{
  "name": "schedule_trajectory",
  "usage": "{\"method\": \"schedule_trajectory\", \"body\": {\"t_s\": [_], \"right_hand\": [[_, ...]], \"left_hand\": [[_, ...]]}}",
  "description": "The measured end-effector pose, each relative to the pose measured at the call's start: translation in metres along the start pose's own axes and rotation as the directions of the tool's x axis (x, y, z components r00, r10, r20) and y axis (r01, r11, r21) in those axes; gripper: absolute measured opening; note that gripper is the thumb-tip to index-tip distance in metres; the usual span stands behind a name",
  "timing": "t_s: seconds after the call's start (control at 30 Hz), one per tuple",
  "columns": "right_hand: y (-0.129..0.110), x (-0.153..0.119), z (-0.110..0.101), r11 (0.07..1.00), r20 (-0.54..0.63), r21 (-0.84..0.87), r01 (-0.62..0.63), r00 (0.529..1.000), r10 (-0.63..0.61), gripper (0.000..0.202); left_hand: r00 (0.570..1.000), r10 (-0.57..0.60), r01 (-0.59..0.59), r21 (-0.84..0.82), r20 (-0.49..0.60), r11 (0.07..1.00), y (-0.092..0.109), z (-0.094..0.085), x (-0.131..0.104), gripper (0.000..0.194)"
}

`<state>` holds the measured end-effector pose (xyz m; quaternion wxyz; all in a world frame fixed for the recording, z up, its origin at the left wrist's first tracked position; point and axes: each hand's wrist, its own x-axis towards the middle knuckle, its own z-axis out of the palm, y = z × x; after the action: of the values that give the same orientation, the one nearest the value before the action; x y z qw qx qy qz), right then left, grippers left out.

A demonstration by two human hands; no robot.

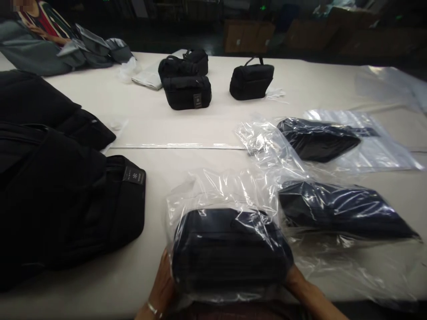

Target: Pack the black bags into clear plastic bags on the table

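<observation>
A dark toiletry-style bag [230,249] inside a clear plastic bag [213,186] stands at the table's near edge. My left hand [163,280] holds its left side, and a bracelet shows on that wrist. On the opposite side my right hand [296,282] grips the lower right corner. Both hands' fingertips are partly hidden by the bag and the plastic. The plastic's loose end spreads crumpled behind the bag. To the right lies another dark bag in plastic [343,209], with a further wrapped dark bag [320,140] beyond it.
Black bags [66,191] are piled at the left, one with a tag [134,175]. Farther back stand several small black bags [188,91] and a lone one with a handle [251,82]. Another person [50,22] is beside grey material [30,49] at the far left.
</observation>
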<state>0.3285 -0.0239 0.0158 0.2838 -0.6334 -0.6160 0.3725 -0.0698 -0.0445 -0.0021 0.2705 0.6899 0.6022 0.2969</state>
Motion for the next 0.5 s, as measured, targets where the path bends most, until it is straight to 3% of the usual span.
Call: {"method": "schedule_trajectory", "body": {"t_s": [0.1, 0.2, 0.27, 0.33, 0.43, 0.5], "right_hand": [[-0.005, 0.024, 0.003, 0.999, -0.017, 0.024, 0.032, 0.999, -0.031, 0.020], [-0.023, 0.061, 0.002, 0.999, -0.152, 0.024, -0.044, 0.987, 0.048, 0.024], [-0.042, 0.090, -0.003, 0.988, -0.226, 0.055, -0.147, 0.962, 0.156, 0.029], [-0.061, 0.117, -0.014, 0.952, -0.169, 0.196, -0.233, 0.949, 0.267, 0.039], [-0.080, 0.142, -0.037, 0.855, 0.042, 0.429, -0.291, 0.952, 0.303, 0.046], [-0.082, 0.148, -0.053, 0.845, 0.007, 0.458, -0.278, 0.951, 0.309, 0.048]], "left_hand": [[0.987, -0.153, 0.150, -0.049, -0.051, 0.987, 0.009, 0.001, 0.032, 0.039], [0.913, -0.405, 0.392, -0.178, -0.040, 0.902, 0.044, -0.012, 0.087, 0.058], [0.870, -0.489, 0.460, -0.246, -0.070, 0.853, 0.068, -0.024, 0.130, 0.059], [0.836, -0.533, 0.465, -0.351, -0.128, 0.813, 0.083, -0.034, 0.172, 0.054], [0.818, -0.548, 0.399, -0.514, -0.175, 0.759, 0.084, -0.046, 0.220, 0.043], [0.813, -0.545, 0.353, -0.574, -0.202, 0.739, 0.077, -0.056, 0.233, 0.038]]}}
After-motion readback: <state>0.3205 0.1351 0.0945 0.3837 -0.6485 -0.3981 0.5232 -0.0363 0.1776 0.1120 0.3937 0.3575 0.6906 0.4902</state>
